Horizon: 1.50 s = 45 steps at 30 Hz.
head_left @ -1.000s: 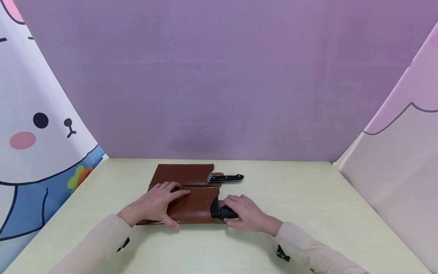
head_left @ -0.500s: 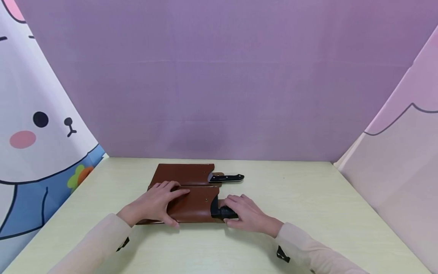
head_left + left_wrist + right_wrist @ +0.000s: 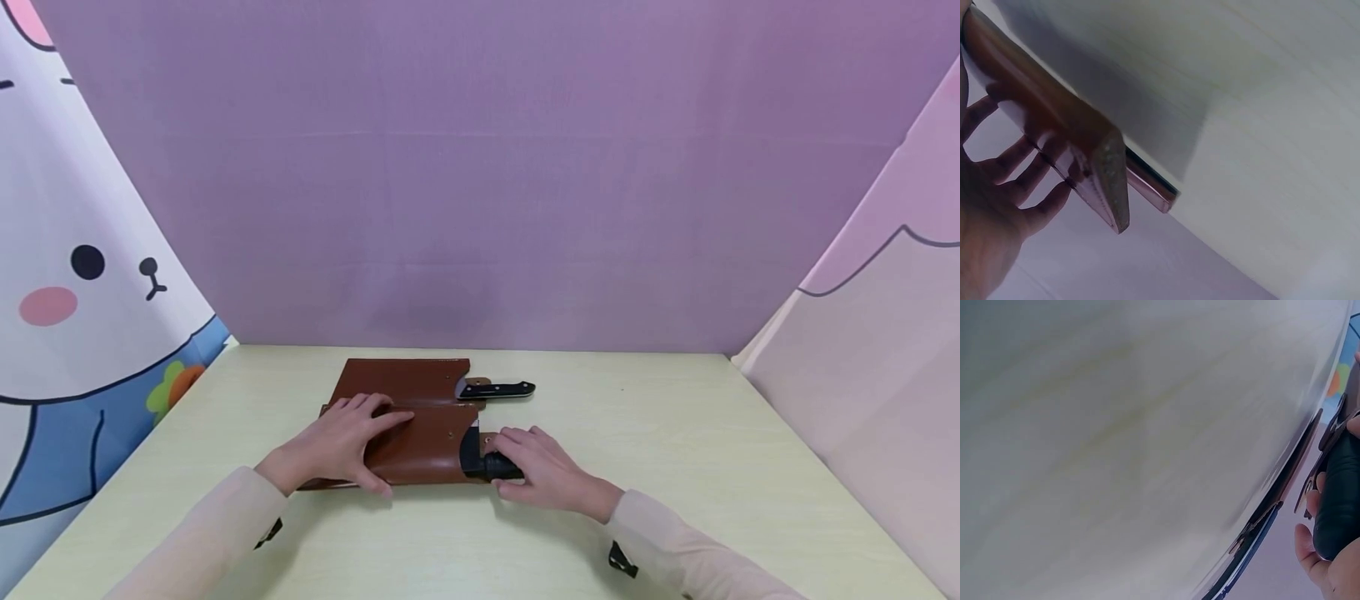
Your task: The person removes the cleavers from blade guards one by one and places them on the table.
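A brown leather knife sheath (image 3: 423, 450) lies sideways at the front, its mouth to the right. My left hand (image 3: 341, 437) grips its left part, thumb at the near edge and fingers spread over the top and far side. In the left wrist view that sheath (image 3: 1035, 87) is held above the table. Out of its mouth comes a knife with a thick black handle (image 3: 501, 467), and my right hand (image 3: 547, 477) holds the handle. Part of the dark blade shows at the mouth; the rest is inside. In the right wrist view my fingers curl round the handle (image 3: 1338, 494).
Just behind lies a second brown sheath (image 3: 405, 382) holding a knife with a slim black riveted handle (image 3: 501, 390). A pale wooden table (image 3: 720, 467) carries everything. A purple cloth wall (image 3: 510, 208) stands at its back, with printed panels at both sides.
The front sheath has shifted slightly left and away from me. The black handle has edged right, and a bit more blade and the snap tab show at the mouth.
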### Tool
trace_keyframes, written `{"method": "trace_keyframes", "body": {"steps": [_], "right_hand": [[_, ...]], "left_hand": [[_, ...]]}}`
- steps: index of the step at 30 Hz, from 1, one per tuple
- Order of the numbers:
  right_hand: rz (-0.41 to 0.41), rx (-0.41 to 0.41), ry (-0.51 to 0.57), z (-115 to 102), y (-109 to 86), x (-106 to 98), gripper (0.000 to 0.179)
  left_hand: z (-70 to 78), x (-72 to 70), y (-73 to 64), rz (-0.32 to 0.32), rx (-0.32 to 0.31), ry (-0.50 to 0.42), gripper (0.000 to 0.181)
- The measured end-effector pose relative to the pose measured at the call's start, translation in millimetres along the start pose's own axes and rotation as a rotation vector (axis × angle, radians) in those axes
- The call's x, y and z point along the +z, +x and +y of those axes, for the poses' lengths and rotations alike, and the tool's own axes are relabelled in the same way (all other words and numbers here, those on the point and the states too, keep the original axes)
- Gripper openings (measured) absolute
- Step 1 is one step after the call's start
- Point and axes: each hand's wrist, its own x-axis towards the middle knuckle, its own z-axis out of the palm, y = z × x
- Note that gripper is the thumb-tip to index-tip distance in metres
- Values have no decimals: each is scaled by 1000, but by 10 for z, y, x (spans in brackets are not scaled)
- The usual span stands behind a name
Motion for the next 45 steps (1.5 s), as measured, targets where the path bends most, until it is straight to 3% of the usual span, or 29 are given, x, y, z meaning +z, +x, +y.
{"method": "trace_keyframes", "body": {"steps": [11, 33, 45], "right_hand": [[-6, 6, 16, 11, -22, -11, 33], [-7, 12, 22, 63, -48, -66, 33], [-17, 27, 26, 61, -67, -86, 33]], "left_hand": [[-17, 20, -15, -20, -17, -13, 100], [-35, 26, -18, 67, 12, 17, 100], [-38, 16, -21, 60, 3, 32, 101]]}}
